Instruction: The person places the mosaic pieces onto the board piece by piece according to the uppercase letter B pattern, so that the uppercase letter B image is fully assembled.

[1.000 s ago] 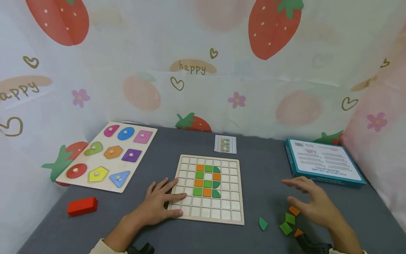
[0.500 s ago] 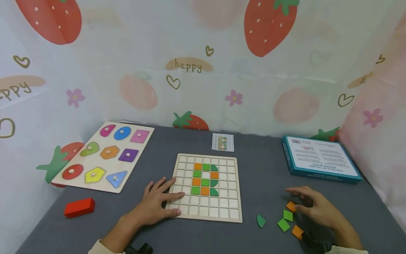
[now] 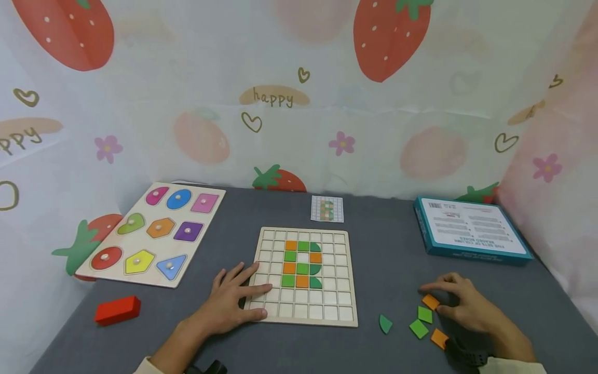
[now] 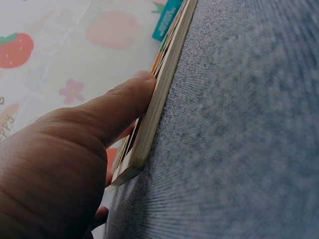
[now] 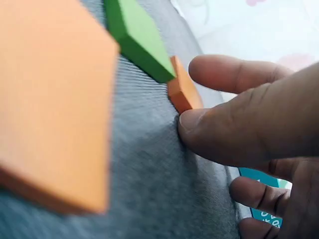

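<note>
One far orange tile (image 3: 431, 302), lower right in frame, lies between the parted thumb (image 5: 219, 130) and forefinger (image 5: 222, 73) of the right hand (image 3: 469, 307), no hold evident — pick-up step, seemingly, calling for a pinch — the left hand (image 3: 226, 301) spread on the grid board (image 3: 330, 312), lower centre.
</note>
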### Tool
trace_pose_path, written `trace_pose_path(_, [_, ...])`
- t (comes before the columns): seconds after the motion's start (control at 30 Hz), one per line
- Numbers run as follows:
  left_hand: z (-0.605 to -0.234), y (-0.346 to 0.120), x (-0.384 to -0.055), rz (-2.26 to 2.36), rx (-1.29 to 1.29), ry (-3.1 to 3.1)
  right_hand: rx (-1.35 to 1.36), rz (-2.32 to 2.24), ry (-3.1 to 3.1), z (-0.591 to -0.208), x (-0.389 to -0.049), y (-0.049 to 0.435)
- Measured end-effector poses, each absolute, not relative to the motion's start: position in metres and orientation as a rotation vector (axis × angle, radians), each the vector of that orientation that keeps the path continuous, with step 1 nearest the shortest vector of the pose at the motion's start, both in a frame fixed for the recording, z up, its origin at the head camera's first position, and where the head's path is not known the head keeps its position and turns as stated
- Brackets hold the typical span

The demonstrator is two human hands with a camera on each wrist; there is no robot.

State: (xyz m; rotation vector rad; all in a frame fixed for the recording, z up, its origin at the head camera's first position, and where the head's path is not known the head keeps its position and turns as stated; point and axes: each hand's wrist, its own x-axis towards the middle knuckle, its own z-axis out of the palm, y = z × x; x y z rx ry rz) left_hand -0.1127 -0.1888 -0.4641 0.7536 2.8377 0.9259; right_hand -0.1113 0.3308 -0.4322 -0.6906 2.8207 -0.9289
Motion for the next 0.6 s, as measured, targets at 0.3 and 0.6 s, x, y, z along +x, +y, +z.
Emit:
trace_pose_path(0.3, [-0.4637, -0.1887, -0.1124, 0.922, 0.755, 2.849, -0.55, -0.852, 2.864, -0.4322, -0.1094, 0.3254])
trace_pose_path(0.6, [-0.464, -0.1872, -0.1123, 0.919, 0.745, 2.838, -0.48, -0.876, 2.904, -0.4264, -0.1096, 0.3234])
